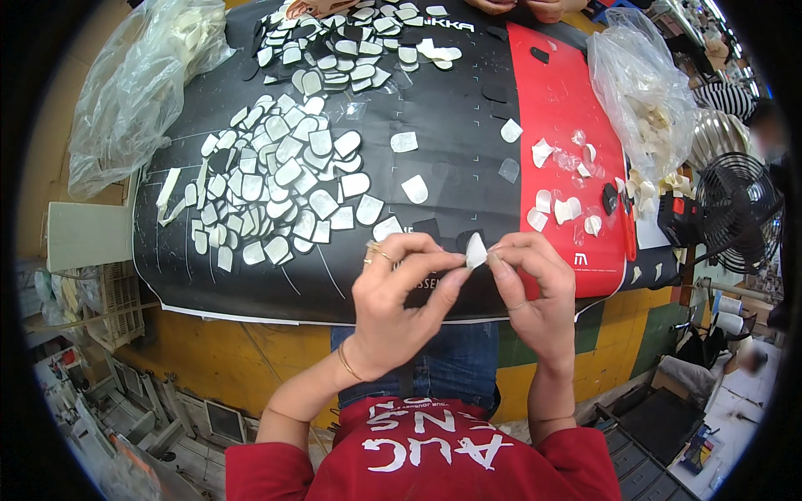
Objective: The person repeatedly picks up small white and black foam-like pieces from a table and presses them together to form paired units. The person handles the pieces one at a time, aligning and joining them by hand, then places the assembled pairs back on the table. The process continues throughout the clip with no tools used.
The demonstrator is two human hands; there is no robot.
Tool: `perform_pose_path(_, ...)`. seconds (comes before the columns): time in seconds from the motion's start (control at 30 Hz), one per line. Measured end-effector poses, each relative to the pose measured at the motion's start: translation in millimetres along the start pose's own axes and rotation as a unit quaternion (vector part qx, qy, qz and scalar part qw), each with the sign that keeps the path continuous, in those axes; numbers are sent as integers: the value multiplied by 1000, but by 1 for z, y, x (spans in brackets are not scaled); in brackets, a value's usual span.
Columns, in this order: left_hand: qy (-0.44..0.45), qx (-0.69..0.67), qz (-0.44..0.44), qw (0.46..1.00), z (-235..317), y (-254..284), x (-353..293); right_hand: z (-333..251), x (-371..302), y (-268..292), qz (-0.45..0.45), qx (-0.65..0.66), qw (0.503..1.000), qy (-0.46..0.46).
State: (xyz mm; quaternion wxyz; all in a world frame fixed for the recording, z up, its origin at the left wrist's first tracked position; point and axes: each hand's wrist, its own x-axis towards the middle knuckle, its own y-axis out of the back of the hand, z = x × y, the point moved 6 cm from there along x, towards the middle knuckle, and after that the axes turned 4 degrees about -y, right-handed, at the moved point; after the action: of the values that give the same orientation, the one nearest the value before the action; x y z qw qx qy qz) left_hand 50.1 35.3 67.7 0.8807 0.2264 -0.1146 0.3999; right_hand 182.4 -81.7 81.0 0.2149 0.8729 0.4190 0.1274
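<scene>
In front of me, above the near edge of the table, a small white rounded pad (475, 252) is held up between my two hands. My left hand (397, 305) pinches it between thumb and fingers. The fingertips of my right hand (539, 288) are closed at its right edge; whether they grip the pad itself or a thin film on it is too small to tell. Just behind my fingertips a dark pad (469, 239) lies on the black mat. To the left spreads a heap of white pads with dark edges (276, 175).
A second pad heap (351, 54) lies farther back, near another person's hands (547, 7). Curled white and clear scraps (568, 209) dot the red strip (555, 92). Plastic bags (125, 108) flank the table. At right stand a black fan (739, 209) and a red-and-black tool (678, 219).
</scene>
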Motion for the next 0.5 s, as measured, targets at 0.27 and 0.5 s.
perform_pose_path(0.27, -10, 12, -11, 1000, 2, -16, -4, -16, -10, -7, 49, -155, 982, 100)
perform_pose_path(0.5, 1, -11, -33, 999, 0, -16, 3, -14, -12, -4, 57, -162, 980, 102)
